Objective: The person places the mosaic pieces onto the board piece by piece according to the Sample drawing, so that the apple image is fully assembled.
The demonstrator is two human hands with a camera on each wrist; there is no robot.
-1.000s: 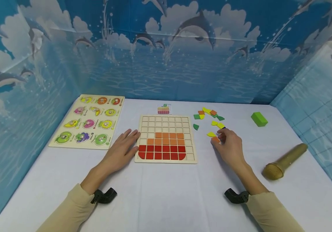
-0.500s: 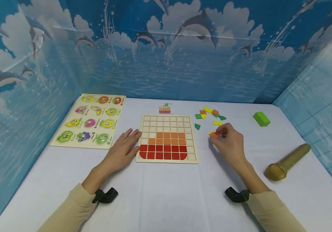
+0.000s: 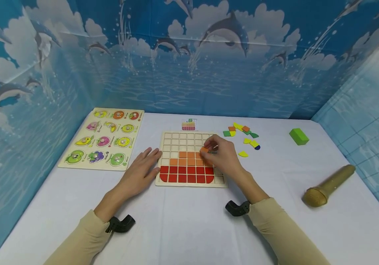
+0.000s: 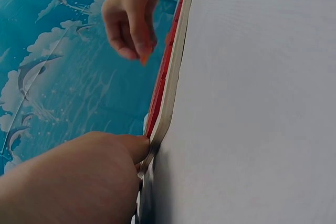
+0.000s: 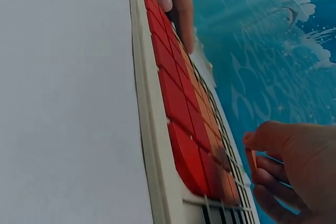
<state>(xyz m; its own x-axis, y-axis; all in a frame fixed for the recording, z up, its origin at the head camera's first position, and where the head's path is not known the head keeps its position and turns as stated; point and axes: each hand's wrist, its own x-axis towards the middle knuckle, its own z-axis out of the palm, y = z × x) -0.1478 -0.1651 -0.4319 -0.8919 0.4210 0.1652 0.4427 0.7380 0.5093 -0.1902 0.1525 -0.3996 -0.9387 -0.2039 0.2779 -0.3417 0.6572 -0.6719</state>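
A wooden grid board lies mid-table, its two lowest rows filled with red tiles and orange tiles in the two rows above. My left hand rests at the board's left edge, fingers straight, fingertips on its rim. My right hand is over the right part of the board and pinches an orange tile between thumb and fingers. In the right wrist view the pinched tile is held above the board, edge-on. The hand covers some cells on the right.
Loose yellow, green and orange tiles lie right of the board. A small picture card sits behind it. At left is a fruit puzzle board. A green block and a gold microphone are at right.
My right hand has picked up the orange tile from the loose pieces and carried it left over the board. The left hand stays at the board's edge.
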